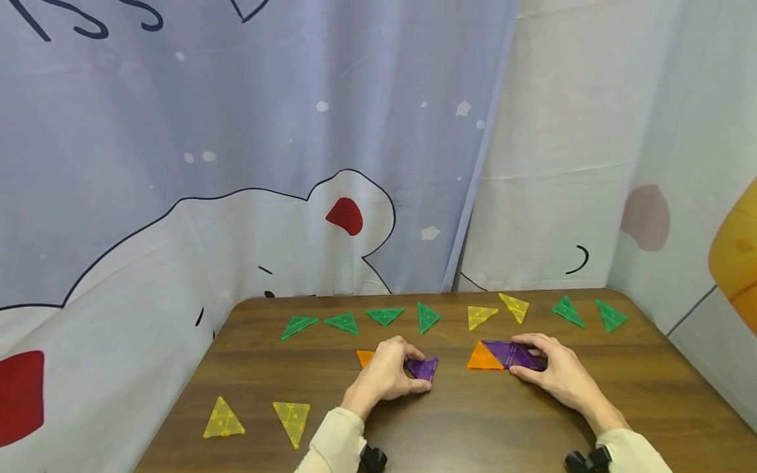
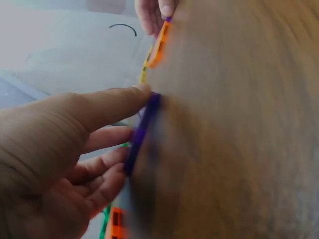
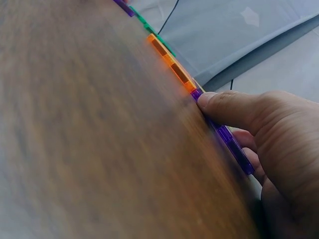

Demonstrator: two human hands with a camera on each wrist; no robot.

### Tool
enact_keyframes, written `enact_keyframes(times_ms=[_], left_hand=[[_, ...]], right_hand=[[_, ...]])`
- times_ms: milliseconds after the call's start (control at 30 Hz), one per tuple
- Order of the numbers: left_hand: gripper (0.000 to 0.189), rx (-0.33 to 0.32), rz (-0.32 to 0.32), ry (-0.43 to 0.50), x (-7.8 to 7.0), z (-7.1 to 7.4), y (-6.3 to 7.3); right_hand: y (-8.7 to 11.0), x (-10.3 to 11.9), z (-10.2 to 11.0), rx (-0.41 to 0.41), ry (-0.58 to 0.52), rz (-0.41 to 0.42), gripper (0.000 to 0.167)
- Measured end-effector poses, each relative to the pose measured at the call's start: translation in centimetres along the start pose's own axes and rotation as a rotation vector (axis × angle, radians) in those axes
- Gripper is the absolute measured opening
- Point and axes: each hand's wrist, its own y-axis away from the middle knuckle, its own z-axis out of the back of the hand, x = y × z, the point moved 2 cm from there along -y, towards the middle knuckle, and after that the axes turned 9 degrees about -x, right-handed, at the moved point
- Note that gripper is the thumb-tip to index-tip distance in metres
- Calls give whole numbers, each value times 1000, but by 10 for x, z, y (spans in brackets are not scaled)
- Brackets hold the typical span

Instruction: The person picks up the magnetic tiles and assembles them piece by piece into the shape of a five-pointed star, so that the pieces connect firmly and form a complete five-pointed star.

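Observation:
My left hand (image 1: 387, 374) pinches a purple triangle tile (image 1: 422, 369) by its edges, thumb at the near corner and fingertips at the far side. In the left wrist view, that purple tile (image 2: 142, 134) appears edge-on, low over the wood. Partly hidden behind the left hand lies an orange triangle tile (image 1: 365, 357). With thumb and fingers, my right hand (image 1: 558, 371) holds a purple tile piece (image 1: 513, 355) whose left side meets an orange triangle tile (image 1: 483, 357). Fingers cover its right end, so I cannot tell whether it is one tile or two.
Green triangle tiles (image 1: 386, 316) line the back of the wooden table (image 1: 467, 427), with more at the back right. Two yellow tiles (image 1: 481, 316) lie between these groups. Two more yellow tiles (image 1: 223, 420) lie front left. A printed curtain (image 1: 266, 131) hangs behind.

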Motion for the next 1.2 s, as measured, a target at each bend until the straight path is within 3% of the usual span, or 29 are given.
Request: enact_keyframes(times_ms=[200,333,633,800,1033,1200], left_hand=[[49,92,-11,34,-16,-2,2],[49,110,-39,20,-28,-11,2],[51,87,-55,36,-46,-27,3],[52,40,-107,-3,-57,-38,1],[50,-16,-185,-14,-70,-53,0],[51,-17,-182,-42,-78,-61,-2]], right_hand=[[0,1,0,4,3,-11,56],[-1,2,0,9,-4,-15,55],[0,3,3,35,-54,-17,48],[-2,0,3,29,-90,-26,37],[-3,-2,4,58,-117,-80,39],[-3,-3,5,74,-153,-95,39]])
